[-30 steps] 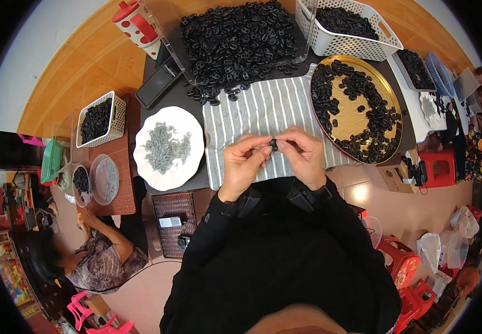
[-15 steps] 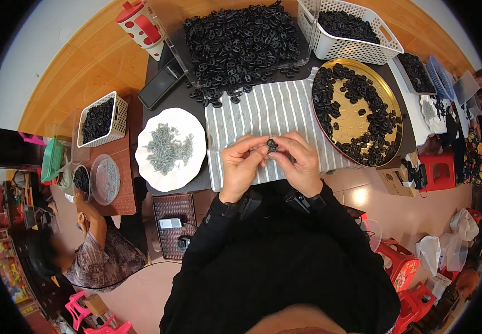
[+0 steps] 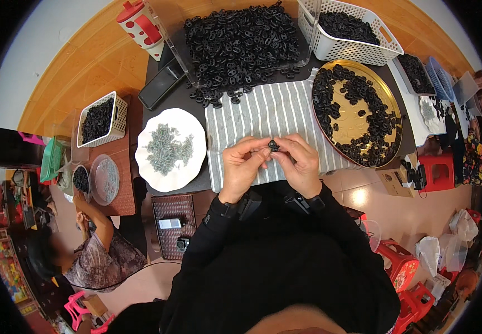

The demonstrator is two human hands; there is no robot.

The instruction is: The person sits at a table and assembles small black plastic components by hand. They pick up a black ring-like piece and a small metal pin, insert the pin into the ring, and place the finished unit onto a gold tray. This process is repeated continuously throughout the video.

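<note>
Pinching 1 small black part [image 3: 273, 146] between the fingertips of the left hand [image 3: 241, 167] and the right hand [image 3: 301, 166], with thumbs and index fingers bent in close around it. Cannot tell, at this size, the exact contact of each fingertip. Held up over the near half of a grey-and-white striped cloth [image 3: 268, 111], in front of the black top [image 3: 327, 172].

Just left of the cloth, a white scalloped plate [image 3: 164, 183] with a heap of small silvery-grey pieces [image 3: 165, 151]. To the right, against the cloth, a round gold tray [image 3: 349, 126] with many black parts [image 3: 375, 146] scattered around it. Beyond the cloth, a broad heap of black oval pieces [image 3: 246, 44], and right of that a white perforated basket [image 3: 341, 53].

Farther left, a dark phone [image 3: 162, 86], a red-dotted white pitcher [image 3: 142, 33] and, at a brown table [image 3: 124, 192], 1 co-worker [image 3: 107, 261] with an arm stretched toward it.
</note>
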